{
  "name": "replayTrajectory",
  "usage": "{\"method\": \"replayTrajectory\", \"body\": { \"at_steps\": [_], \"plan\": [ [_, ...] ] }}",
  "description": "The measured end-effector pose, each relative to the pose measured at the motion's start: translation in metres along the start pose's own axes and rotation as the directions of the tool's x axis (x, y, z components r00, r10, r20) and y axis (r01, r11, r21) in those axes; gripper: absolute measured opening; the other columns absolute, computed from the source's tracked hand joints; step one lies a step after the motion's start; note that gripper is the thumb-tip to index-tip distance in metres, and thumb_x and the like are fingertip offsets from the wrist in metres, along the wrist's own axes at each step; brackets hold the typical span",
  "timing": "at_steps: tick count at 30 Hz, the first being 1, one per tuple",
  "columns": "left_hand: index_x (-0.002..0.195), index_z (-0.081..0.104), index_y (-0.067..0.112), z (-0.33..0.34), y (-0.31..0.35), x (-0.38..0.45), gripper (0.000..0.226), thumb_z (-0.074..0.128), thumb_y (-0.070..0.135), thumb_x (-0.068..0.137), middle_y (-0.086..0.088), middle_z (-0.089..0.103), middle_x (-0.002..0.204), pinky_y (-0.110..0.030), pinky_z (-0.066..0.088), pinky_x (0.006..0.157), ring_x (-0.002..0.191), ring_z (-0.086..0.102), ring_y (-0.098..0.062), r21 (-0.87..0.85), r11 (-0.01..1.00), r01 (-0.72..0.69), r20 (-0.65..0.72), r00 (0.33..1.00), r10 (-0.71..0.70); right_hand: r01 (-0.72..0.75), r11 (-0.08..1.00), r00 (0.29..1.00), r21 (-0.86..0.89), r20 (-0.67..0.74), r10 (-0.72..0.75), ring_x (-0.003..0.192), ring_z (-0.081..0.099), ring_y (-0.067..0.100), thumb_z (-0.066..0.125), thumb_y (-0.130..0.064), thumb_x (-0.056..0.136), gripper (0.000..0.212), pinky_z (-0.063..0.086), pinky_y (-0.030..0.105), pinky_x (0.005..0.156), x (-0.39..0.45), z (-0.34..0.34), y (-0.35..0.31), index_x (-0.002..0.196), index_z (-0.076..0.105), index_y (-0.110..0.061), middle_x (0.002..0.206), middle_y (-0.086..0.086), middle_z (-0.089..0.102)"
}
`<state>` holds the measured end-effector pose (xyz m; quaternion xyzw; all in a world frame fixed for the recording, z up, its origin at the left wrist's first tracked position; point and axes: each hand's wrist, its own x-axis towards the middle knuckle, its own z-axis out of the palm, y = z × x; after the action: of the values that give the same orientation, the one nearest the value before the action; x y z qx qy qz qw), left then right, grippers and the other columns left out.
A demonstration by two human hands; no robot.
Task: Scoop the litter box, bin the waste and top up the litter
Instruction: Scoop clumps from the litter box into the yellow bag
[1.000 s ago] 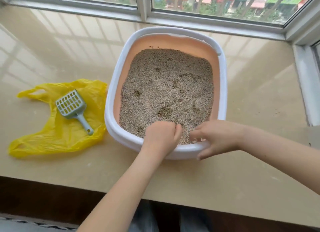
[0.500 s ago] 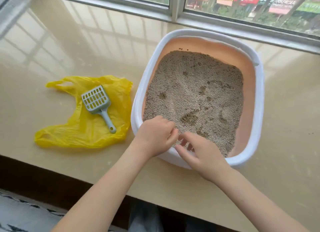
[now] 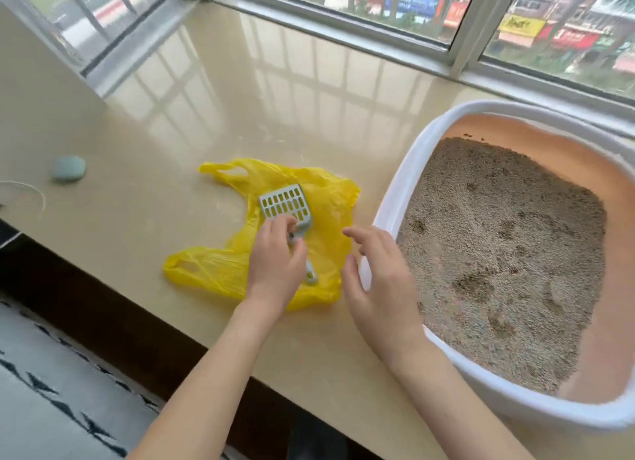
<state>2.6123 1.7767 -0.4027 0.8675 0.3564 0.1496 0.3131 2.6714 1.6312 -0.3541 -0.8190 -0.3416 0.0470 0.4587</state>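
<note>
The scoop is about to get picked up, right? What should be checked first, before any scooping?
1. Left hand has its fingers curled on the scoop handle: ok.
2. Scoop lifted off the yellow bag: not ok, it lies on it.
3. Bag opened for waste: not ok, it lies flat.
4. Right hand free to steady the litter box: ok, open and empty.
5. Dark clumps in the litter to scoop: ok.
6. Spare litter for topping up: cannot tell, none in view.
</note>
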Motion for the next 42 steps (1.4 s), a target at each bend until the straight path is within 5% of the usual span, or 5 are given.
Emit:
{"method": "replayTrajectory", "body": {
  "at_steps": [15, 22, 27, 35, 42],
  "plan": [
    [0.125, 0.047, 0.015, -0.014, -0.083, 0.028, 0.046, 0.062, 0.034, 0.086, -0.008, 0.053, 0.124, -0.039, 0.035, 0.096, 0.118, 0.044, -0.029, 0.372, 0.911, 0.18, 0.08, 0.971, -0.224, -0.183, 0.78, 0.899, -0.598, 0.219, 0.378, 0.092, 0.058, 0.026, 0.057, -0.019, 0.089, 0.027, 0.048, 0.03, 0.073, 0.042, 0.158, 0.034, 0.111, 0.052, -0.005, 0.102, 0.011, 0.056],
    [0.107, 0.058, 0.007, -0.015, -0.07, 0.027, 0.022, 0.061, 0.018, 0.087, -0.015, 0.057, 0.103, -0.043, 0.041, 0.083, 0.098, 0.053, -0.036, 0.19, 0.98, 0.062, 0.041, 0.997, -0.071, 0.141, 0.75, 0.888, -0.646, 0.418, 0.193, 0.083, 0.052, 0.029, 0.054, 0.001, 0.079, 0.015, 0.023, 0.028, 0.045, 0.049, 0.142, 0.01, 0.091, 0.063, -0.001, 0.086, 0.014, 0.048],
    [0.097, 0.056, 0.006, -0.018, -0.032, 0.022, 0.013, 0.054, 0.015, 0.088, -0.014, 0.054, 0.093, -0.04, 0.041, 0.066, 0.083, 0.054, -0.036, 0.097, 0.992, -0.079, -0.001, 0.997, 0.08, -0.159, 0.945, 0.962, -0.287, 0.17, 0.214, 0.084, 0.048, 0.03, 0.05, -0.009, 0.093, 0.02, 0.038, 0.03, 0.066, 0.043, 0.11, -0.001, 0.109, 0.048, 0.003, 0.102, 0.02, 0.044],
    [0.098, 0.058, 0.008, -0.036, 0.054, 0.001, 0.02, 0.049, 0.019, 0.085, -0.011, 0.053, 0.089, -0.038, 0.041, 0.07, 0.082, 0.053, -0.031, 0.081, 0.953, -0.292, -0.136, 0.944, 0.301, -0.112, 0.986, 0.993, 0.123, -0.01, 0.114, 0.069, 0.046, 0.019, 0.05, -0.011, 0.094, 0.015, 0.031, 0.026, 0.062, 0.025, 0.009, -0.022, 0.107, 0.051, -0.005, 0.082, 0.001, 0.055],
    [0.097, 0.063, 0.01, -0.014, 0.095, -0.025, 0.019, 0.054, 0.018, 0.083, -0.01, 0.054, 0.087, -0.043, 0.043, 0.075, 0.083, 0.05, -0.032, 0.182, 0.907, -0.38, -0.05, 0.918, 0.394, -0.344, 0.924, 0.935, -0.169, -0.159, 0.318, 0.065, 0.047, 0.023, 0.058, -0.014, 0.088, 0.014, 0.022, 0.031, 0.058, -0.034, -0.128, 0.035, 0.088, 0.044, -0.016, 0.075, 0.003, 0.056]
  ]
}}
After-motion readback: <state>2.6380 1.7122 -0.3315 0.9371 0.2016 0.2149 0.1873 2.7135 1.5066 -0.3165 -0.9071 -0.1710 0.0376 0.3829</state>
